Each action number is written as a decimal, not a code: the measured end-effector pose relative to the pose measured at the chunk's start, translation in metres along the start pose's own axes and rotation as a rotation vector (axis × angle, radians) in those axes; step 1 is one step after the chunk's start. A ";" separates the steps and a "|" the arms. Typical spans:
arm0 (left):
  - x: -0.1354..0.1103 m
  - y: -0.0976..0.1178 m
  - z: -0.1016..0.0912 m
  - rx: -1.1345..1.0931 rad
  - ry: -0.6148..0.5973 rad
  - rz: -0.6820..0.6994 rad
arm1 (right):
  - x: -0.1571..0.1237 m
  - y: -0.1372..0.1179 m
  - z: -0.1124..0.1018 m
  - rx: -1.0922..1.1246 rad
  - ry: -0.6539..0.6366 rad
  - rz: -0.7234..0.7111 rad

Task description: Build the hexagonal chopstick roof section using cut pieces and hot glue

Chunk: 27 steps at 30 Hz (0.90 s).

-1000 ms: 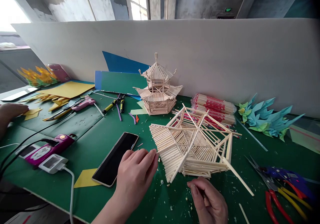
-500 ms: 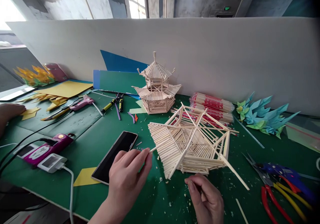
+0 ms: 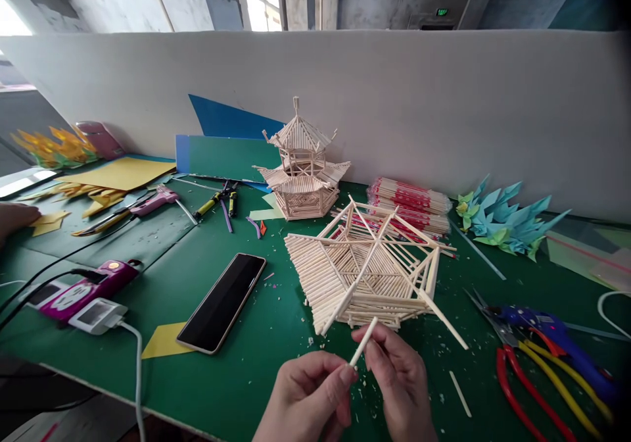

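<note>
My left hand (image 3: 315,392) pinches the lower end of a short pale wooden stick (image 3: 363,344). The fingers of my right hand (image 3: 398,377) are closed on the same stick a little higher up, and its tip points up and away. Just beyond both hands lies a six-sided stick frame (image 3: 374,264), its left side covered with a row of sticks and its other sides showing open bars. One long stick (image 3: 446,320) juts from its right corner towards me. Another loose short stick (image 3: 460,394) lies right of my right hand.
A finished-looking stick pagoda (image 3: 303,166) stands behind. Bundled sticks (image 3: 411,198) and blue folded paper (image 3: 513,218) are at back right. Pliers (image 3: 513,369) and a blue glue gun (image 3: 552,337) lie right; a phone (image 3: 224,300) and power strip (image 3: 89,291) left. Another person's hand (image 3: 17,221) rests far left.
My left hand has moved right and down from the frame's left edge, bringing the stick to my right hand, which now grips it too. The view has shifted slightly.
</note>
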<state>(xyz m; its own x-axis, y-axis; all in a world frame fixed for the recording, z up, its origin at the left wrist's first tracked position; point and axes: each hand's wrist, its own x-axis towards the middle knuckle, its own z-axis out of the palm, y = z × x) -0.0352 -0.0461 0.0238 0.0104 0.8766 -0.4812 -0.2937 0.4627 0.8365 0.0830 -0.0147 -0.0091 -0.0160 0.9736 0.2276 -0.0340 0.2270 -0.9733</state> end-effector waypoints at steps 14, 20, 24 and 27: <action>0.005 0.009 0.008 -0.277 -0.012 -0.077 | 0.014 -0.009 0.007 0.141 -0.152 0.217; 0.011 0.010 0.003 -0.279 -0.024 -0.084 | 0.016 -0.007 0.011 0.184 -0.154 0.233; 0.012 0.010 -0.001 -0.274 -0.053 -0.033 | 0.016 -0.008 0.012 0.214 -0.160 0.231; 0.013 0.011 -0.002 -0.270 -0.058 -0.009 | 0.016 -0.009 0.013 0.221 -0.164 0.227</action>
<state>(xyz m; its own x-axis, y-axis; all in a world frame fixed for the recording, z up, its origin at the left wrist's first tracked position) -0.0397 -0.0303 0.0264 0.0668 0.8824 -0.4657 -0.5374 0.4251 0.7284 0.0700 -0.0018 0.0036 -0.2079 0.9778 0.0256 -0.2267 -0.0228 -0.9737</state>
